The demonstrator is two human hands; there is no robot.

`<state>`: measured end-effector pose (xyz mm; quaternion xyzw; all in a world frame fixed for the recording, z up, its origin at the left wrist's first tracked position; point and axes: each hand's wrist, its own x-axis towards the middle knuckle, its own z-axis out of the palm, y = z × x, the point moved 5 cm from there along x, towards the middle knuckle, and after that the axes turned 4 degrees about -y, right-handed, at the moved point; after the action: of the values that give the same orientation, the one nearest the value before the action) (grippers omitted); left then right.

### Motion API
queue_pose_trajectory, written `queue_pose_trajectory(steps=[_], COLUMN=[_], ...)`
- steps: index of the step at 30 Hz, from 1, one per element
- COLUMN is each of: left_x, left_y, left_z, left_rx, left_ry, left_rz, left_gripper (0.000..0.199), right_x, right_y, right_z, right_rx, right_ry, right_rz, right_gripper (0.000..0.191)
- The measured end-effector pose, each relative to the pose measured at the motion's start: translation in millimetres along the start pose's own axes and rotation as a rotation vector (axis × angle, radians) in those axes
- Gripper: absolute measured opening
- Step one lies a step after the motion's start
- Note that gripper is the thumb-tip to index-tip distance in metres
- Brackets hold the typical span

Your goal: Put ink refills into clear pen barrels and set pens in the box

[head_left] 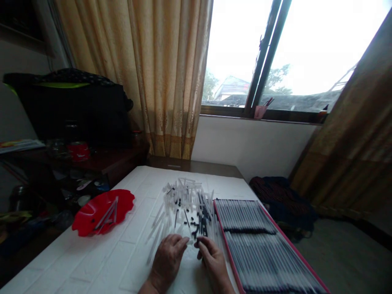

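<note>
Near the front of the white table, my left hand (169, 256) is closed in a pinch, with a pale, translucent bit at its fingertips too small to make out. Just to its right, my right hand (212, 257) pinches a small black cap (197, 241) between thumb and forefinger. A narrow gap separates the two hands. Beyond them lies a loose pile of clear plastic tubes (186, 190), with several black caps (192, 219) and thin dark rods scattered among them. Dark-filled tubes (202, 216) lie at the pile's right side.
A pink-rimmed tray (229, 261) with two rows of packed, black-ended tubes sits at the right. On the left, a red scalloped plate (82, 216) holds a few clear tubes. The white table (101, 261) stands against a wall below a window; a dark cabinet (122, 157) is at left.
</note>
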<state>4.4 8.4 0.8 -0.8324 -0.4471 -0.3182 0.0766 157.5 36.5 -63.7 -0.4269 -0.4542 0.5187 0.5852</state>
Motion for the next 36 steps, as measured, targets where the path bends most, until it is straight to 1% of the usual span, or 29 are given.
queue_pose_trajectory(steps=[2, 5, 10, 16, 21, 29, 36], left_x=[-3, -8, -8, -7, -7, -7, -7], left_y=[-1, -7, -9, -4, -4, -3, -3], left_z=[6.9, 11.3, 10.0, 9.0, 10.3, 9.5, 11.1], left_rx=[-0.01, -0.033, -0.033, -0.017, -0.01, -0.021, -0.001], left_ry=[0.029, 0.047, 0.021, 0.008, -0.005, 0.016, -0.021], left_rz=[0.002, -0.019, -0.02, 0.003, 0.004, 0.019, 0.025], left_gripper=[0.032, 0.031, 0.031, 0.031, 0.031, 0.029, 0.032], right_x=[0, -3, -8, -9, -8, -10, -13], right_y=[6, 7, -3, 0, 1, 0, -4], right_z=[-3, -2, 4, 7, 6, 7, 9], right_rx=[0.028, -0.005, -0.013, -0.033, -0.086, -0.157, -0.218], right_ry=[0.023, -0.006, -0.039, -0.057, -0.032, -0.007, -0.005], right_rz=[-0.012, -0.02, -0.058, -0.088, -0.122, -0.17, -0.207], right_gripper=[0.045, 0.044, 0.04, 0.035, 0.034, 0.032, 0.034])
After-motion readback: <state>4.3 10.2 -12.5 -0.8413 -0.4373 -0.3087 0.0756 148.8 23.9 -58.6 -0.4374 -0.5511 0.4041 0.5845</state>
